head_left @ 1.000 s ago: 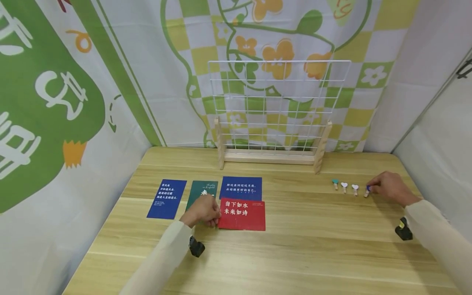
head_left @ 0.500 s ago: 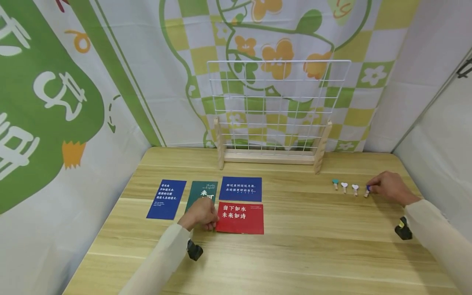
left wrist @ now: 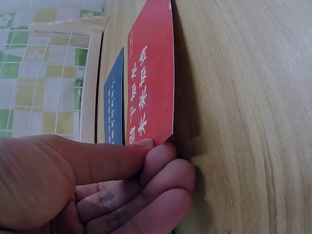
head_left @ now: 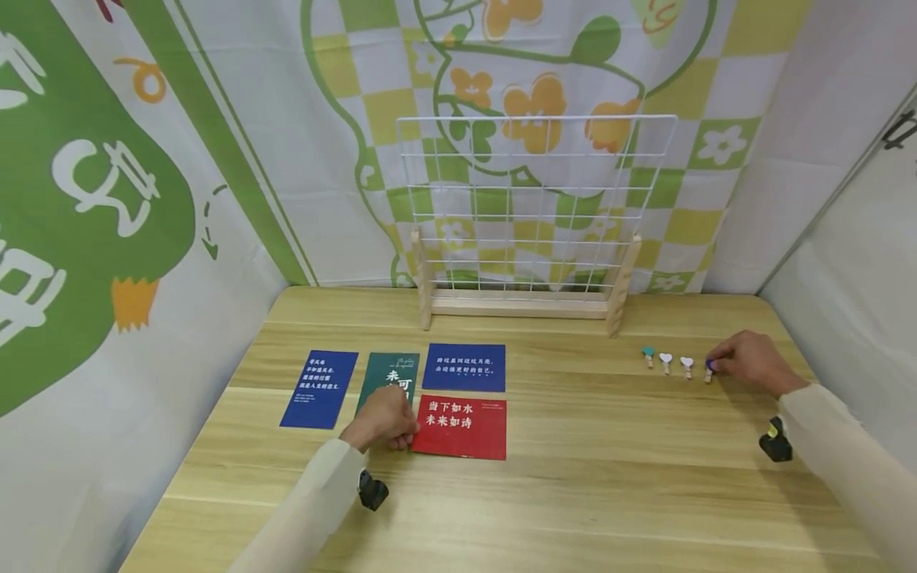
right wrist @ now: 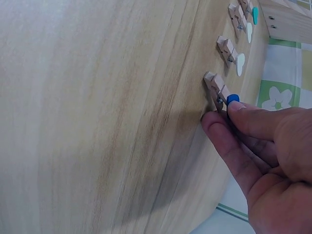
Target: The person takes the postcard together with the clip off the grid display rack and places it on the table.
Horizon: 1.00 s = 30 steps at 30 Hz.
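Between thumb and forefinger, my left hand (head_left: 383, 420) pinches the left edge of a red card (head_left: 462, 430) with white writing. In the left wrist view the red card (left wrist: 153, 73) tilts above the table with a shadow under it. A green card (head_left: 390, 378) lies partly hidden behind that hand. One blue card (head_left: 464, 368) is just beyond the red one, another blue card (head_left: 319, 390) at the far left. At the right, my right hand (head_left: 759, 364) pinches a small wooden clothespin (right wrist: 217, 90) by its blue top, thumb on the blue piece.
Several clothespins stand in a row at the right, among them one with a teal heart (head_left: 648, 352) and one with a white heart (head_left: 688, 363). A white wire grid (head_left: 530, 215) in a wooden stand (head_left: 519, 306) stands at the back of the table (head_left: 609, 493), before a patterned curtain.
My left hand has drawn the red card slightly toward me and left, off the upper blue card's lower edge. The right hand stays at the blue-topped clothespin. The head view has shifted a little.
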Each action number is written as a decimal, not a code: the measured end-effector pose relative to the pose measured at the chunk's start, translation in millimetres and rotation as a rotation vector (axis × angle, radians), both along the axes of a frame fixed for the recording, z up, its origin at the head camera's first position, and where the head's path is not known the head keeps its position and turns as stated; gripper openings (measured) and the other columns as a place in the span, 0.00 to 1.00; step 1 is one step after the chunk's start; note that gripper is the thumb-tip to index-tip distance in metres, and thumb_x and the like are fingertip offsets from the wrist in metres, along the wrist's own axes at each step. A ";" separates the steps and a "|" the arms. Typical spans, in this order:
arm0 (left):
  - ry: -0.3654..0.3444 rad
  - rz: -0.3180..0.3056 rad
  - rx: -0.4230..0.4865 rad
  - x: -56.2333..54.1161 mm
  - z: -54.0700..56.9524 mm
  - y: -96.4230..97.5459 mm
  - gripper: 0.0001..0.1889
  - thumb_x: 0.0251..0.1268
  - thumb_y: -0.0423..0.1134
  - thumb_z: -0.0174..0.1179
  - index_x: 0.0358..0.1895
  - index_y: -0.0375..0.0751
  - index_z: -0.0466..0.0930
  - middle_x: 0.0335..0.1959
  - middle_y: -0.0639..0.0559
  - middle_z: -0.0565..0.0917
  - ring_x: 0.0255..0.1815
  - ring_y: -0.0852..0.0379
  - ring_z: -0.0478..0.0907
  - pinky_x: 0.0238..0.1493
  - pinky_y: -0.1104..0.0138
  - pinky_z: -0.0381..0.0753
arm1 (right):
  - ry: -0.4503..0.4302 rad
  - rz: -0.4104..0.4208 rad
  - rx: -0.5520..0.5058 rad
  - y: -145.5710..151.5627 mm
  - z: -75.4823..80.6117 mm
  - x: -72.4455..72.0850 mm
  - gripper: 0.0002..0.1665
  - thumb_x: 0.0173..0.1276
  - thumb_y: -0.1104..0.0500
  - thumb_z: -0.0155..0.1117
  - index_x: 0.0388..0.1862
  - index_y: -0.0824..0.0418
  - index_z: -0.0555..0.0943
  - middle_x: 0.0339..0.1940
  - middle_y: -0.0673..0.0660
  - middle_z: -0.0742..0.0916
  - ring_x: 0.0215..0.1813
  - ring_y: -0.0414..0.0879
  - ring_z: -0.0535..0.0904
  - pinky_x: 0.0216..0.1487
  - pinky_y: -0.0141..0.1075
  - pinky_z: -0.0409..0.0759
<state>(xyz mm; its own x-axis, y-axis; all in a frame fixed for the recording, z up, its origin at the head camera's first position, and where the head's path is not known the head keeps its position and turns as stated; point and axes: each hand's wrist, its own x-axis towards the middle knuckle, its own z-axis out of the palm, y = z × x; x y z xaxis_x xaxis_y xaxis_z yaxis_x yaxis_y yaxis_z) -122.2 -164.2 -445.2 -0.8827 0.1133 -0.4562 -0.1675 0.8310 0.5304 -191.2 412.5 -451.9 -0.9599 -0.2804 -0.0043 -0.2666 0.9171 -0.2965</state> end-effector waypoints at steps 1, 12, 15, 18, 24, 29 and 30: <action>-0.001 0.006 -0.002 0.2 0.3 0.0 0.10 0.60 0.27 0.64 0.21 0.34 0.84 0.16 0.48 0.84 0.17 0.58 0.82 0.23 0.67 0.84 | 0.004 0.000 0.001 0.1 -0.3 -0.5 0.05 0.59 0.66 0.69 0.33 0.68 0.88 0.32 0.64 0.90 0.42 0.65 0.85 0.46 0.58 0.79; -0.021 0.033 -0.053 1.8 2.7 4.8 0.09 0.60 0.26 0.64 0.21 0.34 0.82 0.16 0.46 0.84 0.16 0.56 0.82 0.22 0.68 0.84 | 0.072 0.029 -0.013 -3.4 1.3 -1.2 0.04 0.57 0.67 0.70 0.31 0.68 0.88 0.29 0.62 0.90 0.37 0.61 0.86 0.42 0.55 0.81; -0.035 0.042 -0.077 1.3 2.9 6.1 0.10 0.60 0.27 0.65 0.21 0.35 0.81 0.16 0.46 0.83 0.16 0.56 0.82 0.22 0.68 0.83 | 0.076 0.025 0.001 -4.6 1.1 0.2 0.05 0.58 0.66 0.70 0.32 0.68 0.88 0.29 0.63 0.90 0.39 0.63 0.86 0.44 0.57 0.80; -0.040 0.042 -0.107 1.0 3.3 7.1 0.11 0.60 0.28 0.65 0.20 0.35 0.81 0.15 0.46 0.83 0.15 0.56 0.82 0.22 0.68 0.83 | 0.063 0.015 0.016 -5.5 0.2 0.4 0.05 0.59 0.66 0.69 0.32 0.68 0.88 0.30 0.63 0.90 0.40 0.64 0.85 0.45 0.57 0.80; -0.047 0.045 -0.132 1.6 4.0 8.3 0.11 0.61 0.29 0.65 0.20 0.35 0.80 0.15 0.46 0.83 0.15 0.56 0.81 0.21 0.69 0.83 | 0.058 0.009 0.045 -7.9 -1.7 0.9 0.05 0.60 0.66 0.69 0.32 0.67 0.88 0.30 0.62 0.90 0.39 0.63 0.85 0.43 0.56 0.80; -0.050 0.056 -0.144 1.7 2.6 8.2 0.11 0.60 0.28 0.65 0.20 0.36 0.79 0.16 0.45 0.83 0.15 0.56 0.81 0.21 0.69 0.82 | 0.071 0.012 0.048 -8.3 -4.7 1.7 0.04 0.59 0.66 0.68 0.32 0.67 0.88 0.30 0.62 0.90 0.38 0.62 0.85 0.42 0.55 0.80; -0.050 0.058 -0.146 1.8 2.3 8.2 0.11 0.60 0.28 0.65 0.20 0.36 0.79 0.16 0.45 0.83 0.15 0.56 0.81 0.20 0.69 0.82 | 0.075 0.013 0.047 -8.4 -5.6 1.8 0.04 0.59 0.66 0.69 0.32 0.67 0.88 0.30 0.62 0.90 0.38 0.62 0.85 0.42 0.55 0.80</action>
